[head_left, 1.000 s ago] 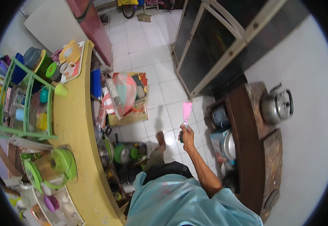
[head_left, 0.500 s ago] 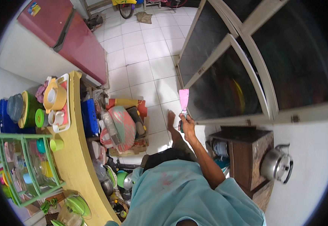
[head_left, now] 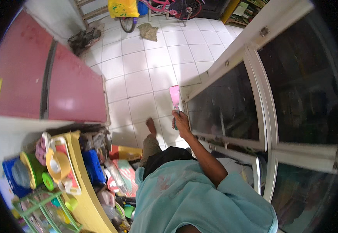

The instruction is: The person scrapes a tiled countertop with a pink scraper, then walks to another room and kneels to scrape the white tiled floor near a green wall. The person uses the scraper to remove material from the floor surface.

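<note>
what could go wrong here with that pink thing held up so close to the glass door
The right hand holds the pink flat tool upright, close to the dark glass door panel; a swing could knock or scratch the glass. A bare foot is on the white tile floor just below, so a dropped tool might land on it. Boxes and bottles crowd the floor by the yellow counter, a likely trip hazard when stepping back. The left hand is not in view.

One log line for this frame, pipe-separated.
right hand: gripping pink scraper, blade up | near: glass door | left hand: not in view | standing on white tile floor
</note>
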Demonstrator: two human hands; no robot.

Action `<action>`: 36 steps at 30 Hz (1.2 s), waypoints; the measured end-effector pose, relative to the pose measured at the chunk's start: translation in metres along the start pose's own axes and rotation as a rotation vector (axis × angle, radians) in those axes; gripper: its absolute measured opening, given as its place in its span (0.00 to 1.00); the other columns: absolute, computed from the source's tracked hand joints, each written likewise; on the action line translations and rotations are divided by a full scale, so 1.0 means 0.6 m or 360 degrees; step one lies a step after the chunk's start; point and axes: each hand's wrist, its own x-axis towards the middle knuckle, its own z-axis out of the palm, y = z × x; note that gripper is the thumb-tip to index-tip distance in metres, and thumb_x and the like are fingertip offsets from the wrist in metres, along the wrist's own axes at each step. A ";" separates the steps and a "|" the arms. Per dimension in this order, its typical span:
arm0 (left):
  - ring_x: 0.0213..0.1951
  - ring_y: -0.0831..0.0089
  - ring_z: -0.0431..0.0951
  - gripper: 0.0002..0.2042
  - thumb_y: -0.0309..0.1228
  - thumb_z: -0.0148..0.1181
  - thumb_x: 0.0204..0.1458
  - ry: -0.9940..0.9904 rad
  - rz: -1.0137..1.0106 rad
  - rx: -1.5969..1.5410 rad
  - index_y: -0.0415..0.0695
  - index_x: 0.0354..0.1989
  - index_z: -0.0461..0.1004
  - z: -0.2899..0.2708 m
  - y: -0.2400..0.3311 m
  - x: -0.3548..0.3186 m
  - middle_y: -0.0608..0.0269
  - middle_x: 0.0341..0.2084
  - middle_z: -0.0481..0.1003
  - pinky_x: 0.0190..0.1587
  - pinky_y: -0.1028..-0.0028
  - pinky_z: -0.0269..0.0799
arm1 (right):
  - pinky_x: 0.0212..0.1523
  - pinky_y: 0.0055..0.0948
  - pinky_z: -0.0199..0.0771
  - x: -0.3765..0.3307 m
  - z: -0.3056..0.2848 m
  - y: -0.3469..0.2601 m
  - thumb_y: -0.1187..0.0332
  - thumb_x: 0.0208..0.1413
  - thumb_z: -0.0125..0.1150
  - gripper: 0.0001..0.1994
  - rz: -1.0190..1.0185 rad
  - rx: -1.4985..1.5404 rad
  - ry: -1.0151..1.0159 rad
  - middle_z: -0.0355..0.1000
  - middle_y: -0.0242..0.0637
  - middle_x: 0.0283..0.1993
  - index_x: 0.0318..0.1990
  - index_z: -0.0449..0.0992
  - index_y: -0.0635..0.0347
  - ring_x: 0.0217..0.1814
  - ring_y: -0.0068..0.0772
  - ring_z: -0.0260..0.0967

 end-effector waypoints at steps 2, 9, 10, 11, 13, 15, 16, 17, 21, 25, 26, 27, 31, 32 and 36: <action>0.32 0.67 0.77 0.09 0.31 0.56 0.48 -0.0040 -0.0011 0.0049 0.37 0.29 0.76 -0.007 0.069 0.061 0.52 0.27 0.77 0.36 0.69 0.72 | 0.14 0.25 0.59 0.086 0.022 -0.047 0.57 0.56 0.57 0.13 -0.0027 -0.0015 0.0065 0.61 0.28 0.15 0.30 0.69 0.56 0.12 0.21 0.58; 0.32 0.67 0.78 0.09 0.31 0.56 0.48 -0.0162 0.0097 0.0260 0.37 0.29 0.77 -0.101 0.398 0.312 0.51 0.26 0.77 0.36 0.69 0.72 | 0.13 0.24 0.59 0.351 0.062 -0.184 0.58 0.56 0.56 0.12 -0.0003 0.0087 0.0424 0.62 0.28 0.15 0.31 0.72 0.57 0.12 0.21 0.59; 0.31 0.67 0.78 0.09 0.31 0.56 0.47 -0.0159 0.0150 0.0257 0.37 0.29 0.77 -0.114 0.458 0.353 0.51 0.26 0.77 0.36 0.69 0.72 | 0.14 0.24 0.59 0.381 0.064 -0.213 0.58 0.57 0.57 0.12 -0.0005 0.0134 0.0449 0.62 0.28 0.15 0.32 0.72 0.58 0.13 0.20 0.59; 0.31 0.67 0.78 0.09 0.31 0.56 0.47 -0.0171 0.0219 0.0275 0.37 0.29 0.77 -0.126 0.529 0.394 0.51 0.26 0.77 0.36 0.69 0.72 | 0.14 0.24 0.59 0.404 0.069 -0.245 0.58 0.57 0.57 0.12 -0.0006 0.0197 0.0486 0.62 0.28 0.15 0.32 0.72 0.58 0.13 0.20 0.59; 0.31 0.67 0.78 0.09 0.32 0.56 0.47 -0.0194 0.0354 0.0286 0.37 0.29 0.77 -0.139 0.686 0.477 0.51 0.26 0.77 0.36 0.69 0.72 | 0.14 0.24 0.59 0.462 0.060 -0.297 0.57 0.58 0.57 0.13 -0.0001 0.0227 0.0596 0.62 0.28 0.15 0.32 0.72 0.58 0.13 0.20 0.60; 0.31 0.67 0.78 0.09 0.32 0.56 0.47 -0.0213 0.0492 0.0283 0.37 0.29 0.77 -0.139 0.853 0.549 0.51 0.26 0.77 0.36 0.69 0.72 | 0.15 0.24 0.59 0.529 0.038 -0.331 0.58 0.59 0.55 0.12 -0.0007 0.0215 0.0733 0.61 0.28 0.15 0.33 0.72 0.58 0.13 0.21 0.59; 0.31 0.67 0.78 0.09 0.32 0.56 0.47 -0.0223 0.0561 0.0273 0.38 0.29 0.77 -0.135 0.936 0.581 0.51 0.26 0.77 0.36 0.69 0.72 | 0.15 0.24 0.58 0.564 0.030 -0.344 0.58 0.59 0.55 0.12 -0.0007 0.0278 0.0769 0.61 0.28 0.15 0.33 0.72 0.58 0.13 0.21 0.58; 0.31 0.67 0.78 0.09 0.32 0.56 0.47 -0.0238 0.0629 0.0269 0.38 0.29 0.77 -0.124 1.015 0.611 0.51 0.26 0.77 0.36 0.69 0.72 | 0.15 0.24 0.58 0.599 0.018 -0.358 0.58 0.60 0.55 0.12 -0.0016 0.0336 0.0809 0.60 0.27 0.15 0.33 0.71 0.58 0.13 0.21 0.57; 0.31 0.67 0.78 0.09 0.32 0.57 0.47 -0.0326 0.0837 0.0294 0.38 0.29 0.77 -0.053 1.286 0.701 0.51 0.26 0.77 0.36 0.69 0.72 | 0.14 0.25 0.58 0.739 -0.035 -0.417 0.57 0.59 0.54 0.13 -0.0051 0.0464 0.0843 0.59 0.27 0.15 0.32 0.68 0.58 0.13 0.20 0.57; 0.31 0.67 0.78 0.09 0.32 0.57 0.47 -0.0457 0.0904 0.0435 0.38 0.29 0.77 0.014 1.449 0.744 0.51 0.26 0.77 0.36 0.68 0.72 | 0.13 0.25 0.58 0.884 -0.094 -0.513 0.56 0.59 0.54 0.14 -0.0047 0.0505 0.0957 0.59 0.28 0.15 0.30 0.66 0.57 0.12 0.21 0.57; 0.31 0.67 0.78 0.10 0.32 0.57 0.46 -0.0480 0.0899 0.0482 0.38 0.29 0.77 0.024 1.483 0.751 0.51 0.25 0.77 0.35 0.68 0.72 | 0.13 0.26 0.58 0.914 -0.108 -0.544 0.56 0.59 0.55 0.15 -0.0030 0.0529 0.0997 0.59 0.28 0.15 0.30 0.66 0.57 0.12 0.21 0.57; 0.31 0.67 0.78 0.10 0.32 0.57 0.46 -0.0496 0.0884 0.0526 0.38 0.29 0.77 0.036 1.516 0.761 0.51 0.25 0.77 0.35 0.68 0.72 | 0.13 0.26 0.58 0.937 -0.121 -0.583 0.56 0.59 0.55 0.15 -0.0022 0.0537 0.1033 0.59 0.28 0.15 0.29 0.66 0.57 0.12 0.21 0.57; 0.31 0.67 0.78 0.10 0.32 0.57 0.46 -0.0557 0.0845 0.0708 0.38 0.29 0.77 0.095 1.654 0.815 0.51 0.25 0.77 0.35 0.68 0.72 | 0.13 0.25 0.58 1.035 -0.188 -0.695 0.57 0.59 0.55 0.13 -0.0102 0.0495 0.1109 0.59 0.26 0.15 0.30 0.65 0.56 0.13 0.20 0.56; 0.31 0.67 0.78 0.10 0.32 0.57 0.46 -0.0569 0.0838 0.0755 0.38 0.29 0.77 0.115 1.693 0.833 0.51 0.25 0.77 0.35 0.68 0.72 | 0.13 0.25 0.58 1.061 -0.201 -0.718 0.57 0.59 0.55 0.13 -0.0113 0.0522 0.1131 0.59 0.25 0.15 0.30 0.65 0.56 0.13 0.20 0.56; 0.30 0.67 0.78 0.10 0.33 0.57 0.46 -0.0635 0.0888 0.0904 0.38 0.28 0.78 0.207 1.877 0.896 0.50 0.25 0.77 0.35 0.68 0.72 | 0.13 0.25 0.57 1.161 -0.272 -0.783 0.57 0.59 0.55 0.13 -0.0080 0.0664 0.1252 0.58 0.25 0.15 0.30 0.65 0.55 0.13 0.19 0.56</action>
